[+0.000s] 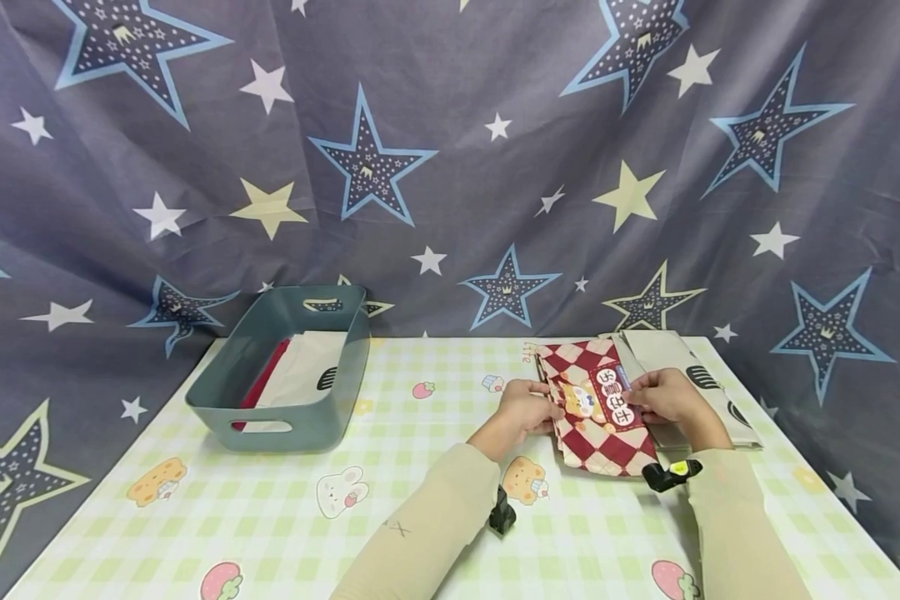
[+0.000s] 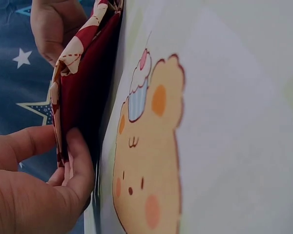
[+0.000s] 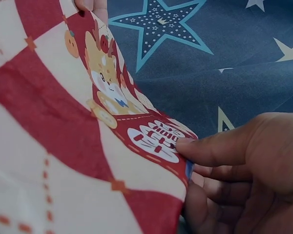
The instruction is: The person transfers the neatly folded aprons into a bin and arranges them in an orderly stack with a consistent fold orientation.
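Note:
A folded red-and-cream checked cloth [image 1: 600, 408], printed with a cartoon animal and white lettering, is held over the right part of the table. My left hand [image 1: 523, 414] pinches its left edge, thumb on one face and fingers on the other in the left wrist view. At the opposite edge my right hand [image 1: 667, 400] grips the cloth between thumb and fingers, close to the lettering [image 3: 158, 141]. Dark red fabric [image 2: 88, 87] shows on the cloth's underside. Partly covered by the right hand and the checked cloth, a folded beige cloth [image 1: 727, 400] with black print lies to the right.
A grey-green basket [image 1: 277, 417] with handle holes stands at the back left. Inside it lie a beige cloth [image 1: 307, 358] with black print and a red cloth [image 1: 266, 375]. A star-patterned curtain [image 1: 450, 167] hangs behind the checked tablecloth [image 1: 390, 533].

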The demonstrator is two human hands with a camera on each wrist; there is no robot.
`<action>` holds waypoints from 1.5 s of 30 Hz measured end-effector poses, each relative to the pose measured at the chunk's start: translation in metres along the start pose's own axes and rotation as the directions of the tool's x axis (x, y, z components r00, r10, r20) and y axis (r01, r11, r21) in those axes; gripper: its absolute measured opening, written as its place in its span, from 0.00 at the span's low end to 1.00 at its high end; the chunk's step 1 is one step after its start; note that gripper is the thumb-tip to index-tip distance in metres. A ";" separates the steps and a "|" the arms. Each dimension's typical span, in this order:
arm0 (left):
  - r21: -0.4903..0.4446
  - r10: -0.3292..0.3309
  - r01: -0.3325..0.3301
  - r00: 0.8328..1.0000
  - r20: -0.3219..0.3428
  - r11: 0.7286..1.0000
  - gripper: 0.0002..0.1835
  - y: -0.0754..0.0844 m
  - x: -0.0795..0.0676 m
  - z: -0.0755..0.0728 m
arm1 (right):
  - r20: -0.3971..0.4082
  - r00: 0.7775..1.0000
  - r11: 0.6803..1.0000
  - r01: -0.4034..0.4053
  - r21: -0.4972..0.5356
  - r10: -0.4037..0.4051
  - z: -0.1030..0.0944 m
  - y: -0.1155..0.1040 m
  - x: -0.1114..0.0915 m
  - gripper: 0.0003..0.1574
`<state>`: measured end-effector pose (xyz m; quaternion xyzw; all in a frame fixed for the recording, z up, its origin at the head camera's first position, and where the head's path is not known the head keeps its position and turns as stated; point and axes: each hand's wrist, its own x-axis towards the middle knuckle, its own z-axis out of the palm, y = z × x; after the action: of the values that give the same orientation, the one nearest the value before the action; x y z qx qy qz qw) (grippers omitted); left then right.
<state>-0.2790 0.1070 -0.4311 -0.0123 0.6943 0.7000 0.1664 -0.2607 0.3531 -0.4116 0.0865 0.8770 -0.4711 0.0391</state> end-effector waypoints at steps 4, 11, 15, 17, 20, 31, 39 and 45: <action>-0.006 0.019 -0.019 1.000 -0.024 1.000 0.24 0.001 -0.001 -0.003 | 0.009 1.000 0.999 0.014 0.035 -0.014 0.002 -0.002 0.001 0.18; -0.036 0.044 -0.045 0.999 -0.028 0.998 0.27 0.004 0.000 -0.012 | 0.029 0.999 0.988 0.023 0.150 -0.028 0.004 -0.007 0.004 0.21; -0.029 0.052 -0.053 0.998 -0.029 0.998 0.26 0.006 0.000 -0.018 | 0.058 0.997 0.962 0.033 0.271 -0.050 0.004 -0.012 0.001 0.21; -0.022 0.049 -0.050 0.998 -0.028 0.999 0.26 0.006 -0.001 -0.020 | 0.068 0.996 0.945 0.025 0.326 -0.050 0.003 -0.015 -0.001 0.20; -0.018 0.049 -0.049 0.998 -0.028 0.999 0.26 0.008 -0.001 -0.022 | 0.083 0.995 0.930 0.017 0.368 -0.051 0.003 -0.019 -0.002 0.18; -0.030 0.095 -0.097 0.995 -0.043 0.995 0.25 0.019 -0.004 -0.035 | 0.088 0.993 0.944 0.046 0.326 -0.079 0.008 -0.036 0.002 0.20; -0.020 0.102 -0.104 0.993 -0.060 0.994 0.24 0.026 -0.007 -0.044 | 0.072 0.991 0.948 0.084 0.308 -0.111 0.017 -0.041 0.008 0.19; 0.013 0.114 -0.113 0.989 -0.095 0.994 0.24 0.033 -0.007 -0.051 | 0.056 0.994 0.957 0.075 0.281 -0.095 0.023 -0.049 0.012 0.20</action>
<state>-0.2917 0.0561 -0.3996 -0.0055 0.7038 0.7043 0.0932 -0.2819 0.3094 -0.3860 0.0369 0.8030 -0.5937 0.0366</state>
